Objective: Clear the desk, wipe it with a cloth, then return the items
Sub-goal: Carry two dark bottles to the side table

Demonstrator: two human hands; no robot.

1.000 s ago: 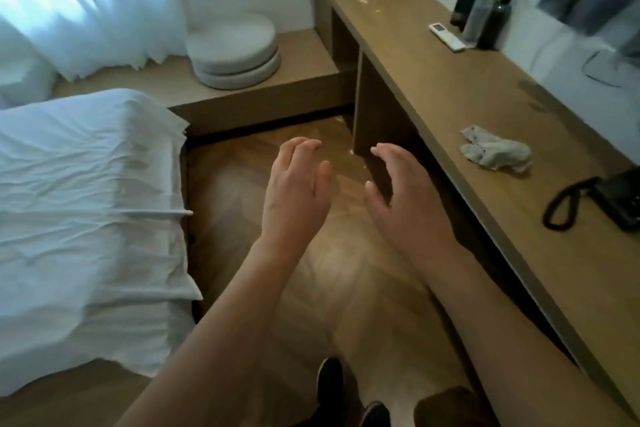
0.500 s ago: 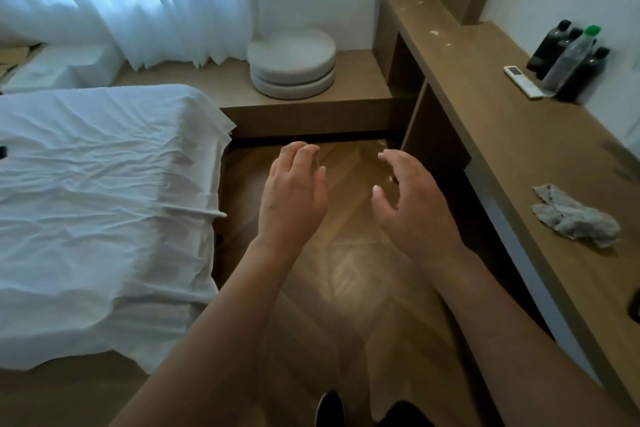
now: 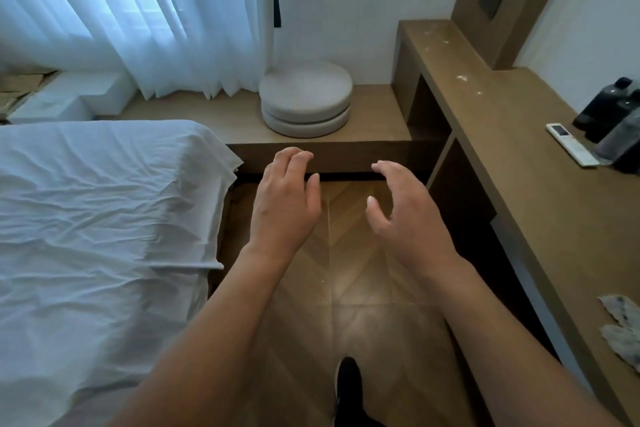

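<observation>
Two hands are raised over the floor, both holding nothing. The left hand has its fingers nearly straight and close together; the right hand has its fingers loosely curved and spread wide from the thumb. The bench runs well right of the right fingers. On it, one cloth lies crumpled at the frame's right edge, nearer the person than the fingers. One remote lies farther right and beyond, touching or just beside a cluster of three dark bottles. One bed sits left of the left fingers. Two stacked round cushions rest beyond both hands.
</observation>
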